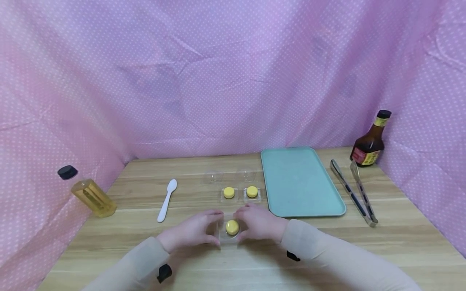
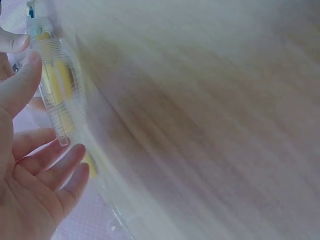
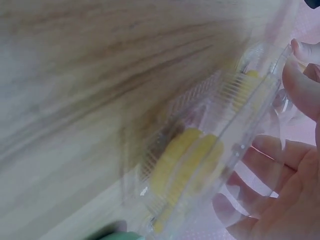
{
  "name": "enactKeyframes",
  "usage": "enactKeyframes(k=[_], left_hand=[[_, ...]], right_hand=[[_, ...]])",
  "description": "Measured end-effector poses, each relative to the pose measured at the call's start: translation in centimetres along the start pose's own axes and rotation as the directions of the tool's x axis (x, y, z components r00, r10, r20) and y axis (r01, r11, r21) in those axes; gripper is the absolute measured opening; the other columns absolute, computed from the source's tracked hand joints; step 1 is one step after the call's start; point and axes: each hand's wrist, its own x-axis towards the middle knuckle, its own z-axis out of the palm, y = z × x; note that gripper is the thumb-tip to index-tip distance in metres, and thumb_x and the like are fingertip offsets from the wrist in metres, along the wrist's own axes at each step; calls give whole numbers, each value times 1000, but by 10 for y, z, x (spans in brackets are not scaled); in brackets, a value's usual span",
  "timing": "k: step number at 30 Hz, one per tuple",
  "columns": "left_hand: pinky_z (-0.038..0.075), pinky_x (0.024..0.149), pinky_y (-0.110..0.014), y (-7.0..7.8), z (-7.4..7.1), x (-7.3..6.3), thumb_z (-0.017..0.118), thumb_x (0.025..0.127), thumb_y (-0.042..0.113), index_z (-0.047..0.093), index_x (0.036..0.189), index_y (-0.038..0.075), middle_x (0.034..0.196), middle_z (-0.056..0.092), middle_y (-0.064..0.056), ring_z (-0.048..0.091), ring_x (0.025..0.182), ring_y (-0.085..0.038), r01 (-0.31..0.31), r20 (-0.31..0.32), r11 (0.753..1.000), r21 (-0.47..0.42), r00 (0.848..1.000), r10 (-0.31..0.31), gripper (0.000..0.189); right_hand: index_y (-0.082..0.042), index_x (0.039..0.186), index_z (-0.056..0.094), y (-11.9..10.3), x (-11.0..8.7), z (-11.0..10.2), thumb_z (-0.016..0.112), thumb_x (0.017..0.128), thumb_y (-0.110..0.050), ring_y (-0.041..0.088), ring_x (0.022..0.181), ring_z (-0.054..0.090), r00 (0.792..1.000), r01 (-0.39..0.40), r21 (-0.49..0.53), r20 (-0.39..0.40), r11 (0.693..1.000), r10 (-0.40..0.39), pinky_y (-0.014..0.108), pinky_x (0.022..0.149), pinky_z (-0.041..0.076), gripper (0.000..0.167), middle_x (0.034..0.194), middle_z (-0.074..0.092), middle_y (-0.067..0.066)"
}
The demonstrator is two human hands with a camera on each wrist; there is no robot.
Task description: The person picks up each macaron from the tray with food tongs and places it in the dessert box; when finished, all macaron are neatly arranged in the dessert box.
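Observation:
My left hand (image 1: 194,229) and right hand (image 1: 260,221) hold a small clear plastic box (image 1: 226,237) from its two sides, thumbs on the near edge and fingers at the far edge. Inside lies a yellow macaron (image 1: 232,227), its two shells and pale filling visible in the right wrist view. The clear cover appears to lie over it; whether it is latched cannot be told. Just beyond the hands, two more yellow macarons (image 1: 229,192) (image 1: 252,191) sit in clear boxes with their domed lids (image 1: 246,175) folded back.
A mint-green tray (image 1: 302,182) lies right of the boxes, with metal tongs (image 1: 354,198) beside it. A dark sauce bottle (image 1: 369,141) stands at the back right. On the left are a white spoon (image 1: 167,200) and a bottle of yellow liquid (image 1: 92,196).

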Motion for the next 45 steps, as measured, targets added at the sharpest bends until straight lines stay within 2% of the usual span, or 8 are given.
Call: enactKeyframes(k=[7, 12, 16, 20, 25, 31, 39, 45], left_hand=[[40, 106, -47, 1, -3, -2, 76, 76, 38, 48, 134, -4, 139, 48, -21, 47, 127, -35, 10, 17, 1000, -15, 1000, -9, 76], [40, 106, -47, -2, -5, -1, 75, 78, 36, 47, 134, -5, 137, 48, -22, 48, 126, -35, -20, -3, 1000, -10, 1000, 20, 75], [40, 106, -49, -7, -9, 0, 72, 82, 33, 45, 135, -5, 138, 47, -22, 48, 126, -36, -1, -42, 1000, -13, 999, 1, 70], [42, 104, -49, -14, -13, 2, 69, 86, 29, 47, 135, -3, 137, 49, -21, 49, 125, -36, 11, -103, 1000, -8, 995, -11, 63], [42, 104, -49, -28, -19, 6, 67, 88, 25, 48, 134, -3, 135, 50, -20, 50, 124, -35, 21, -177, 1000, 9, 984, -19, 57], [43, 103, -51, -45, -29, 18, 66, 89, 22, 49, 133, -4, 134, 50, -23, 50, 122, -38, 45, -243, 998, 47, 969, -32, 53], [40, 105, -52, -66, -34, 32, 62, 92, 24, 42, 140, 0, 142, 42, -23, 44, 128, -39, 178, -245, 984, 16, 955, -168, 57], [37, 107, -55, -82, -38, 51, 59, 93, 25, 34, 145, 2, 144, 35, -26, 42, 128, -43, 239, -221, 971, -23, 946, -238, 61]], right_hand=[[-8, 124, 61, 1, 0, -1, 74, 77, -45, 25, 119, 54, 1000, -16, 24, 19, 1000, 15, 41, 104, 43, 61, 125, 62, 6], [-8, 125, 60, 5, 0, 0, 74, 76, -46, 26, 117, 54, 1000, -29, 53, -5, 998, 29, 41, 101, 45, 63, 125, 61, 8], [-5, 123, 61, 8, -2, -3, 75, 77, -42, 26, 114, 57, 998, 11, 94, -68, 995, -4, 42, 99, 47, 60, 123, 62, 9], [-4, 117, 64, 11, -6, -8, 75, 79, -34, 25, 110, 58, 988, 69, 111, -148, 991, -52, 41, 96, 48, 50, 117, 65, 8], [-4, 116, 64, 15, -14, -12, 73, 81, -34, 28, 113, 56, 982, 78, 192, -185, 978, -43, 45, 97, 47, 47, 119, 63, 11], [-3, 117, 64, 25, -22, -16, 72, 82, -33, 30, 116, 56, 974, 86, 256, -225, 963, -27, 46, 100, 45, 47, 121, 63, 12], [-2, 122, 61, 37, -30, -17, 72, 83, -26, 30, 116, 57, 974, 60, 328, -226, 943, 17, 47, 99, 45, 46, 123, 63, 12], [0, 121, 60, 45, -36, -14, 72, 84, -25, 30, 116, 57, 972, 47, 372, -232, 927, 44, 47, 98, 46, 47, 122, 63, 11]])
